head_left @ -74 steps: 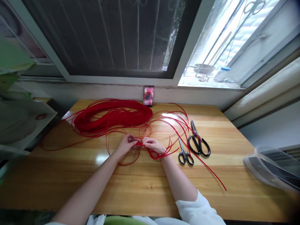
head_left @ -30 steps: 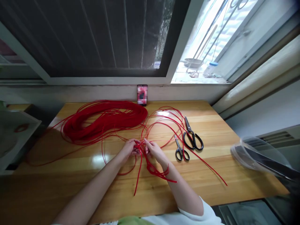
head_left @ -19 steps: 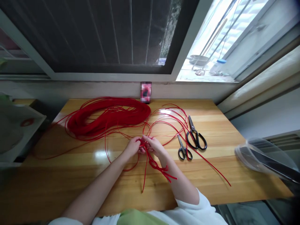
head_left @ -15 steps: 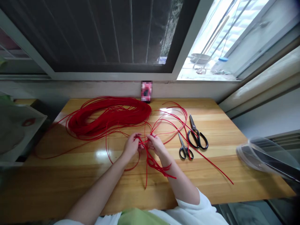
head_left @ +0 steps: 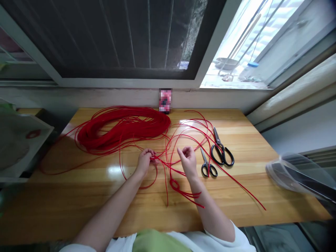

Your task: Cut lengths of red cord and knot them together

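My left hand pinches several red cords where they come together over the table. My right hand is raised to the right of them, its thumb apart from loosely curled fingers, and I see no cord clearly gripped in it. Red strands run behind or beneath that hand and its wrist. Below the hands lies a small red loop, its tails reaching my right forearm. Loose cord ends curve across the table on the right. A big coil of red cord lies at the back left.
Small scissors and larger black-handled scissors lie right of my right hand, with cords crossing them. A clear plastic container stands near the table's right edge. A blurred pink card or phone leans on the wall below the window.
My right hand has moved right, away from my left hand, and its thumb has come apart from its fingers. The small loop and its tails have shifted slightly right. My left hand keeps its pinch.
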Demonstrator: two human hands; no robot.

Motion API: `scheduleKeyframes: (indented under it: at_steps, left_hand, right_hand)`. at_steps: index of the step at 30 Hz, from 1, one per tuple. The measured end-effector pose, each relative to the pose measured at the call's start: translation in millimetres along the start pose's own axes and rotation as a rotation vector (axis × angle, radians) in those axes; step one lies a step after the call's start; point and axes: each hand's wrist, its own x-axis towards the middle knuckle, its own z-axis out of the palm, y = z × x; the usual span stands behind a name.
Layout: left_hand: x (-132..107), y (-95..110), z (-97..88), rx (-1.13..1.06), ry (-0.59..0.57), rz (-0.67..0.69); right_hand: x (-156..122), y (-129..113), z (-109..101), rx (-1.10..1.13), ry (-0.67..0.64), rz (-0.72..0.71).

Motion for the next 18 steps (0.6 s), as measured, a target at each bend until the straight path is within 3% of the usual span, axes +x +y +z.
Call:
scheduleKeyframes:
  at_steps: [3, 5, 6, 10, 14, 16, 18]
  left_hand:
    - [-0.9, 2.9, 0.5, 0.017, -0.044, -0.028]
    - [-2.2, 5.5, 0.3, 0.036, -0.076, -0.027]
    - [-2.9, 7.1, -0.4, 0.044, -0.093, -0.025]
    - [-4.7, 14.3, -7.1, 0.148, -0.221, -0.010]
    - [-3.9, 20.1, -14.7, 0.376, -0.295, 0.243]
    - [-3.1, 24.0, -18.3, 0.424, -0.290, 0.308]
    - [-2.7, 31.3, -23.5, 0.460, -0.330, 0.269]
  right_hand:
    - [-4.5, -14.7, 2.4, -0.361, -0.275, -0.442]
    - [-3.2, -17.5, 9.4, -0.525, -0.491, -0.584]
    - [-1.2, -16.0, 12.9, -0.588, -0.532, -0.606]
    - [10.6, -0.7, 18.8, -0.654, -0.454, -0.510]
    - [18.8, 3.8, 12.6, -0.522, -0.367, -0.373]
    - [21.2, -1.2, 7.3, -0.491, -0.381, -0.312]
    - [23.8, -8.1, 1.1, -0.484, -0.437, -0.287]
